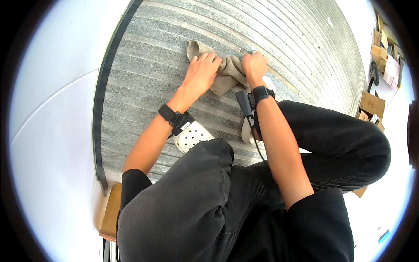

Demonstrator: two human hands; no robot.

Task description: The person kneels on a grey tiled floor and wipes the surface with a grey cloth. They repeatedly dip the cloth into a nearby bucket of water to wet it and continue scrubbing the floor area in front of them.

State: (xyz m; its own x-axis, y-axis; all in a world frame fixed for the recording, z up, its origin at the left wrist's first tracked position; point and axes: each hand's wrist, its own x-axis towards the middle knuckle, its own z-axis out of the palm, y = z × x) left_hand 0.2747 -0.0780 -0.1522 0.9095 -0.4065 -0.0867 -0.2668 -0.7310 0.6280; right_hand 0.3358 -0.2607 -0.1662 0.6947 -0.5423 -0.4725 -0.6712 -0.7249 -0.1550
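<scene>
A bunched grey-beige cloth point(233, 65) with a thick, towel-like weave is stretched and twisted between my two hands, over a ridged metal floor. My left hand point(203, 70) is closed on its left part, and a loose, folded end sticks out beyond the fingers. My right hand point(255, 66) is clenched round the right part, with a small bit showing past the knuckles. Between the hands a fold of the cloth hangs down toward me. Whether it touches the floor I cannot tell.
Ridged grey metal flooring point(144, 78) has a dark edge strip point(99, 100) along the white wall point(52, 87). White clogs point(192, 136) are on my feet below the hands. Black straps with small devices point(181, 122) circle my wrists; a cable hangs by the right one. Cardboard boxes point(372, 105) stand far right.
</scene>
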